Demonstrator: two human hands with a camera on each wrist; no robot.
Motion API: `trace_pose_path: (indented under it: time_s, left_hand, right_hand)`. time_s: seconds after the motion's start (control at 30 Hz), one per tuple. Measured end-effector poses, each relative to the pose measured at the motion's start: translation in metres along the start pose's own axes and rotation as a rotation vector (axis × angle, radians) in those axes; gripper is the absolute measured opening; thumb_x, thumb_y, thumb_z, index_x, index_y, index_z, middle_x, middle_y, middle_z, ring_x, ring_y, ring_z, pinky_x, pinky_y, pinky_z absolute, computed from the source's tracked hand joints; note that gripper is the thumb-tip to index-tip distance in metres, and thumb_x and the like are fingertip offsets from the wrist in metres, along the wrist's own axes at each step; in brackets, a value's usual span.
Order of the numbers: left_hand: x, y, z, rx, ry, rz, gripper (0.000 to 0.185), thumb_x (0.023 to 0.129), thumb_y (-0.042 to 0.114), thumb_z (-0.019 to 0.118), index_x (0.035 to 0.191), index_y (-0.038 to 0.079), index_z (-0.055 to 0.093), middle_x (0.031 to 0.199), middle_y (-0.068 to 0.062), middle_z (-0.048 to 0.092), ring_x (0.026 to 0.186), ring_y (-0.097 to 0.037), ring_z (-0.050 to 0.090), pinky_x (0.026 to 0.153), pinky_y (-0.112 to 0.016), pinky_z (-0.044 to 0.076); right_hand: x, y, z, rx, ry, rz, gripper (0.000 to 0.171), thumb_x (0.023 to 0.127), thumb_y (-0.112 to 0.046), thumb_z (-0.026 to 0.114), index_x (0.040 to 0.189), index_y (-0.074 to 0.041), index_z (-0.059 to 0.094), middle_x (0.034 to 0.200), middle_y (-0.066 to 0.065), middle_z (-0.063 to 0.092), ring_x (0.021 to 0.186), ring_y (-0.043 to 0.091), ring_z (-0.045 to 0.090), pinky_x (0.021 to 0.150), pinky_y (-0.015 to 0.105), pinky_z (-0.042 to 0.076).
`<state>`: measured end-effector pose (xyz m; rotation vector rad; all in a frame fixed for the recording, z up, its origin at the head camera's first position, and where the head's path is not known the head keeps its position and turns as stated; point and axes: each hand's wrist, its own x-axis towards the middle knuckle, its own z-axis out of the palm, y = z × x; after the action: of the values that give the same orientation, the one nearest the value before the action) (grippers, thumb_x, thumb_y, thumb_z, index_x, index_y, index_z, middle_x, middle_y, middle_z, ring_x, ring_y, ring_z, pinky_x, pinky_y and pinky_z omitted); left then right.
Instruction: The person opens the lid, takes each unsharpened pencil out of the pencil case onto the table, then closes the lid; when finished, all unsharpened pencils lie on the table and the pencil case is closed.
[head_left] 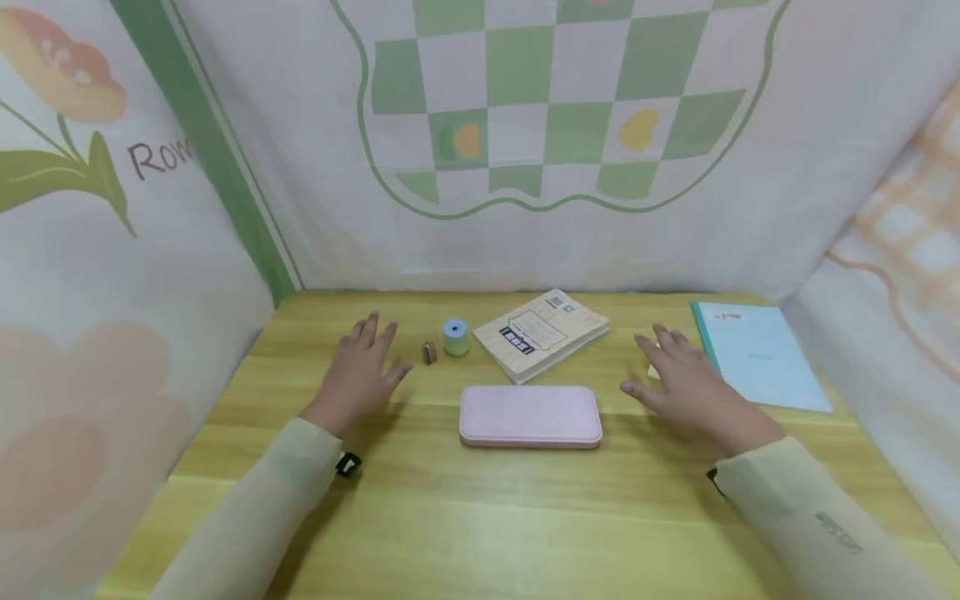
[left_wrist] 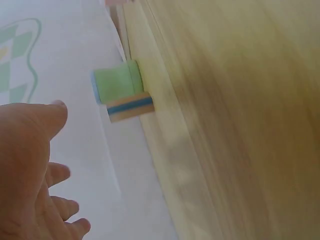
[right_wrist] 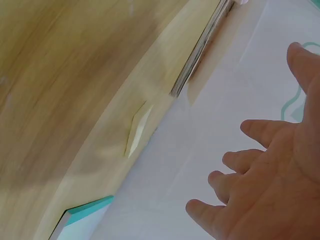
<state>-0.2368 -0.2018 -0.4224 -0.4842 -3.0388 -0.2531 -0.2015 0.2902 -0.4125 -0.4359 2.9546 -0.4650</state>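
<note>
1. Left hand point(head_left: 360, 375) spread, fingers straight, palm down over the table point(head_left: 480, 517), holding nothing; right hand point(head_left: 686, 383) likewise spread and empty, just beside the teal notebook point(head_left: 757, 358)
2. Pink case point(head_left: 530, 415) lying flat and closed, centred between both hands, touched by neither
3. Nearest the left hand: small striped eraser point(head_left: 429, 352) and pale blue-green tape roll point(head_left: 455, 337), side by side, just ahead of the fingertips
4. Small pale folded slip point(right_wrist: 137, 129) on the wood ahead of the right hand, seen in the right wrist view; kind cannot be told
5. Judgement: for a clean pick of the case, best approached from both short ends, low and level, so as not to push it into the kraft booklet point(head_left: 542, 333) close behind it
6. Open room: wide bare wood toward the near edge; cloth walls point(head_left: 150, 250) close on left, back and right, so lateral travel limited
</note>
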Motion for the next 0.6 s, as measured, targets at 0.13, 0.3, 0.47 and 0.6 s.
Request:
trace_pose_path:
  time_s: [0.13,0.3,0.47,0.6]
  left_hand:
    - [-0.002,0.013,-0.001,0.003,0.043,0.053,0.067,0.105,0.047,0.057,0.153,0.001,0.046,0.165,-0.029,0.026,0.151,-0.046,0.028,0.122,-0.062,0.026]
    - [-0.011,0.044,0.008,-0.065,-0.005,0.208,0.065,0.102,0.047,0.064,0.15,0.005,0.052,0.157,-0.022,0.044,0.144,-0.039,0.043,0.119,-0.055,0.035]
    - [-0.019,0.081,0.024,-0.06,-0.19,0.38,0.084,0.096,0.069,0.057,0.159,0.017,0.041,0.167,-0.014,0.032,0.151,-0.033,0.033,0.123,-0.052,0.028]
    - [-0.017,0.094,0.038,0.006,-0.241,0.408,0.099,0.088,0.08,0.057,0.164,0.021,0.032,0.17,-0.011,0.025,0.154,-0.033,0.028,0.125,-0.051,0.025]
  right_hand:
    - [-0.001,-0.01,0.004,-0.003,-0.009,-0.052,0.09,0.1,-0.057,0.06,0.159,0.004,0.031,0.165,0.037,0.014,0.148,0.059,0.016,0.116,0.075,0.017]
    - [-0.002,-0.031,0.018,0.02,-0.063,-0.21,0.072,0.097,-0.042,0.072,0.152,-0.001,0.048,0.159,0.033,0.034,0.143,0.054,0.037,0.113,0.069,0.034]
    - [-0.002,-0.055,0.026,-0.011,-0.102,-0.308,0.071,0.089,-0.037,0.083,0.147,-0.007,0.056,0.157,0.029,0.041,0.139,0.051,0.045,0.112,0.065,0.04]
    - [0.0,-0.068,0.031,-0.01,-0.126,-0.312,0.076,0.084,-0.034,0.087,0.148,-0.007,0.056,0.158,0.028,0.04,0.141,0.049,0.044,0.113,0.064,0.038]
